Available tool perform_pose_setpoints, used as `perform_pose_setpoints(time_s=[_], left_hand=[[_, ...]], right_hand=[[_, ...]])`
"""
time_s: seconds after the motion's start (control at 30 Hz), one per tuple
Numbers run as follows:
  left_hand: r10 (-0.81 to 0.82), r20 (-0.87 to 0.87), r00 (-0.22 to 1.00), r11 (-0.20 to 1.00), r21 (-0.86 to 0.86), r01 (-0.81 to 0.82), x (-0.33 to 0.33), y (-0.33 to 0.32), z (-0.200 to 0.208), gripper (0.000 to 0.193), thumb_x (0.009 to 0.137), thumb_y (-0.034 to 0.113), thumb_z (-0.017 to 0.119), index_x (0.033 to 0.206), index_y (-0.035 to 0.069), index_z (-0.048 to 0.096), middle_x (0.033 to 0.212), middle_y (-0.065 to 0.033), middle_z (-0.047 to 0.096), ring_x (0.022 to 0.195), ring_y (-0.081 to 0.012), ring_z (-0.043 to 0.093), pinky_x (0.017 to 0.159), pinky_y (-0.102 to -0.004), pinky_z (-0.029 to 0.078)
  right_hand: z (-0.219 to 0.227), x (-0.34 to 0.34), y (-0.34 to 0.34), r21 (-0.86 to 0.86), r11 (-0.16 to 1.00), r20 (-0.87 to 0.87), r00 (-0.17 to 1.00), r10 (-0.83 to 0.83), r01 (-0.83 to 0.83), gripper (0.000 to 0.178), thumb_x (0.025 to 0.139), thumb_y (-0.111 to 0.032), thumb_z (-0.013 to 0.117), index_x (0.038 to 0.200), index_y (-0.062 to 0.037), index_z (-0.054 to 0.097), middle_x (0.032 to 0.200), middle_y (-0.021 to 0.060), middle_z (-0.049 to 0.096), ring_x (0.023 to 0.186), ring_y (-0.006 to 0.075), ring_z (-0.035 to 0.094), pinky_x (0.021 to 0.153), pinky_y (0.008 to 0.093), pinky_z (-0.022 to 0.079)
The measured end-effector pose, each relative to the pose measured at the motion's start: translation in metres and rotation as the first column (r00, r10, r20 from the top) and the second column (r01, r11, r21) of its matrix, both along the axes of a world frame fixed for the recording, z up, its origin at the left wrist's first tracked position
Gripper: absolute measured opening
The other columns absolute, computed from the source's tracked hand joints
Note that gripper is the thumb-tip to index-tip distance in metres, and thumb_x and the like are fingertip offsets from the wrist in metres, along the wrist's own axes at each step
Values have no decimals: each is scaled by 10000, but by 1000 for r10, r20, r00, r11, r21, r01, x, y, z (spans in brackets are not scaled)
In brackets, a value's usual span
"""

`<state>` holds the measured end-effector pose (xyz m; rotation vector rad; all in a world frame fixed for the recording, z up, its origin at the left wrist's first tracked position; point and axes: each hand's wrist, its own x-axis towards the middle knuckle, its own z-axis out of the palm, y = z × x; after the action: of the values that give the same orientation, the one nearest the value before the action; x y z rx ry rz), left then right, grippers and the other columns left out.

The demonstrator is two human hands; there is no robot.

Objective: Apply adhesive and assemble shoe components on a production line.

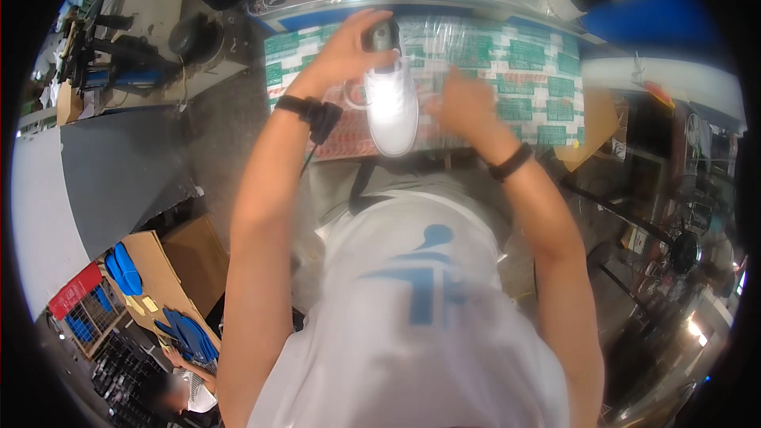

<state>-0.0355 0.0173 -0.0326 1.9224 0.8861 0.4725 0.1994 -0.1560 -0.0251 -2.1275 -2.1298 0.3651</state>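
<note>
One white shoe (393, 111), clamped in the left hand (351, 51), points toward the near edge of the worktop (547, 89). The right hand (468, 101) is blurred; I cannot tell its grip.

a green-and-white tabletop (547, 115) bears clear film (456, 41), a white shoe (393, 111) on or above it.

A white low-cut shoe (393, 107), its front smooth and brightly lit, shows at twelve o'clock in the view, upper side up, slim and lengthwise, with its rounded toe pointing to six o'clock and its dark greyish opening (382, 35) toward twelve.
</note>
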Motion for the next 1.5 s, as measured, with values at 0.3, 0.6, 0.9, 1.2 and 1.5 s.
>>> perform_pose_setpoints(time_s=[0.3,0.6,0.9,1.2,1.5], left_hand=[[10,42,999,998,54,-13,-2,2,-12,888,871,370,929,1654,166,564,1750,-263,404,1625,-416,404,1323,-485,375],[28,80,996,998,46,-32,0,-3,-17,845,895,385,904,1645,167,580,1728,-230,460,1621,-399,410,1325,-519,354],[31,78,996,998,53,-36,2,0,-13,848,896,407,909,1643,173,581,1733,-220,459,1635,-389,389,1333,-527,338],[28,94,995,996,80,-35,3,-4,-15,844,893,414,911,1627,147,589,1703,-189,507,1603,-374,436,1334,-501,344],[63,102,993,998,6,-64,5,-10,-11,865,879,403,918,1643,184,579,1732,-208,459,1642,-386,381,1347,-517,328]], right_hand=[[15,-11,-58,42,994,-622,781,-55,104,673,949,-294,761,1509,53,627,1322,307,749,1217,430,740,1073,467,568],[4,-51,-28,10,980,-779,617,-116,197,624,957,-238,731,1500,55,634,1278,253,753,1179,414,731,1073,434,551],[22,-36,-24,162,983,-186,976,111,-81,813,849,-308,810,1510,96,564,978,233,709,874,401,731,801,506,598],[67,-43,-86,31,995,-404,910,95,-90,822,825,-307,844,1493,88,575,971,224,707,837,419,725,757,501,604],[22,-46,-30,353,934,-289,942,172,-62,793,827,-268,842,1496,73,588,1018,202,692,913,396,708,782,496,586]])
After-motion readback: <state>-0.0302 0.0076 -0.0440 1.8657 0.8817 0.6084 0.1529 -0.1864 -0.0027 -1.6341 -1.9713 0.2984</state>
